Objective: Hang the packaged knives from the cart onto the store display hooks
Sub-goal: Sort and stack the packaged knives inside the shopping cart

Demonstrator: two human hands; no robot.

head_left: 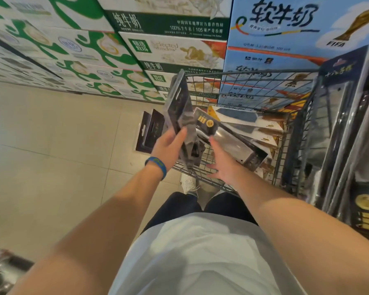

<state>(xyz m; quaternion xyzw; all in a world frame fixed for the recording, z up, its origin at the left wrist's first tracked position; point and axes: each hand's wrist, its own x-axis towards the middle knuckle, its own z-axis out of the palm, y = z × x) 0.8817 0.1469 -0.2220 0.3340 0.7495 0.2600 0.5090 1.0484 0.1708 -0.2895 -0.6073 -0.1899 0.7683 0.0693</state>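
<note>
Packaged knife (180, 111) is upright over the cart's (254, 72) left rim. The left hand (168, 145) grips its lower end, thumb on the front face. The hang slot points up and away from the person.

The right hand (222, 165) is over the cart's near end with fingers spread and nothing in it. Its fingertips are by the top pack (232, 141) in the cart; contact unclear. More packs (256, 122) lie stacked beyond it, inside the cart.

Hung packs (349, 128) show right of the cart, but the hooks themselves are not visible. Milk cartons (179, 50) are stacked past the cart's far end.

Step in hand looks like picking a second pack. To do it well:
- Take the top pack by its edge, near the handle end.
- Lift it flat so the stack underneath doesn't slide.
- Keep both hang slots upward for hooking.
- Watch that the left pack doesn't tip outside the cart.
</note>
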